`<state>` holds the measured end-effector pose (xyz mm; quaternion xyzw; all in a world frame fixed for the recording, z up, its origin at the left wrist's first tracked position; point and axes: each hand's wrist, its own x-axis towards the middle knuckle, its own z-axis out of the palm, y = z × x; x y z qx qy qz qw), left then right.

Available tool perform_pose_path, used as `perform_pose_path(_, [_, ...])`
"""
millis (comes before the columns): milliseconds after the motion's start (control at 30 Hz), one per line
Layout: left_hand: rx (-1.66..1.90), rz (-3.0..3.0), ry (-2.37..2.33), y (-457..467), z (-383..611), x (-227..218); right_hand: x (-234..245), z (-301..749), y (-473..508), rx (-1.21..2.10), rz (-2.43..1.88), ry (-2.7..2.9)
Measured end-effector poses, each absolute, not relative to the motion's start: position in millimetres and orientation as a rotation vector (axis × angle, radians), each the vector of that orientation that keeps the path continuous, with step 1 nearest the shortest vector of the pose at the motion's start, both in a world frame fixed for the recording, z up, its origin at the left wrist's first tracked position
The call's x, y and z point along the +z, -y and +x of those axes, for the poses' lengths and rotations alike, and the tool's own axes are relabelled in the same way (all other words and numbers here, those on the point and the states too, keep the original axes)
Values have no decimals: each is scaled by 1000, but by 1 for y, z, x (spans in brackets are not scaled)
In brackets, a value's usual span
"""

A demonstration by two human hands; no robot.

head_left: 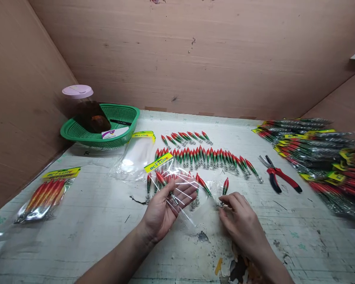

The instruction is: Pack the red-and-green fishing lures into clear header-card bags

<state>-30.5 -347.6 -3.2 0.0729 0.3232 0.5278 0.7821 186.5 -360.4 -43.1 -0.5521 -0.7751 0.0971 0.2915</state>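
My left hand [165, 209], palm up, holds a clear plastic bag [185, 209] with a yellow "BCT LURE" header. Inside the bag lies a red-and-green fishing lure [160, 178], under my thumb. My right hand [239, 217] pinches another fishing lure [225, 186] by its hook end, its red tip pointing up, just right of the bag. Behind both hands a long row of the same lures [201, 157] lies on the table, with a shorter row [187, 138] farther back. More lures lie partly hidden behind my left hand and the bag.
A stack of header bags [136, 156] lies beside a green basket [127, 114] holding a lidded jar [77, 92]. Red-handled pliers [279, 175] lie to the right, before a pile of filled lure packs [310, 154]. Another filled pack [47, 193] is at far left.
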Motion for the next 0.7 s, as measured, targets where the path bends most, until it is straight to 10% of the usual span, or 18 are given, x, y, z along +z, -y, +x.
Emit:
perform_pose_path(400, [1109, 148, -704, 345, -31, -3, 30, 198, 369, 1200, -718, 2297])
perform_pose_path(700, [1045, 183, -656, 347, -29, -5, 15, 141, 363, 84, -858, 2364])
